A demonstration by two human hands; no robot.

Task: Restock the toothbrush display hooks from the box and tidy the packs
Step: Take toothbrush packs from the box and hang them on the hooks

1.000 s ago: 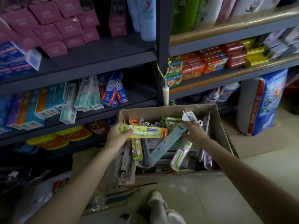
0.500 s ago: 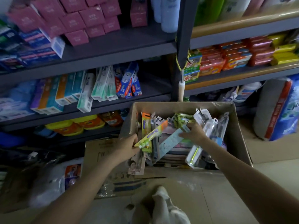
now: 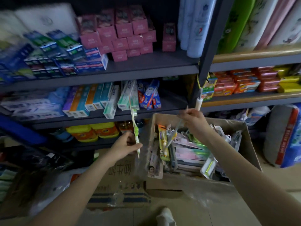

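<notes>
On the left, dark metal shelves (image 3: 130, 70) carried blue boxes, pink cartons (image 3: 123, 33) and toothpaste boxes (image 3: 91, 100), with yellow tubs (image 3: 92, 131) lower down. The left hand (image 3: 125, 147) pinched a green toothbrush pack (image 3: 135, 126) near its lower end, holding it almost upright in front of the shelf edge, just left of the cardboard box (image 3: 249, 144). That box sat on the floor, crowded with toothbrush packs (image 3: 187, 150). Above its back edge the right hand (image 3: 193, 119) had its fingers clenched around a thin, pale pack (image 3: 177, 128) hanging down toward the box; motion blur hid what it was.
</notes>
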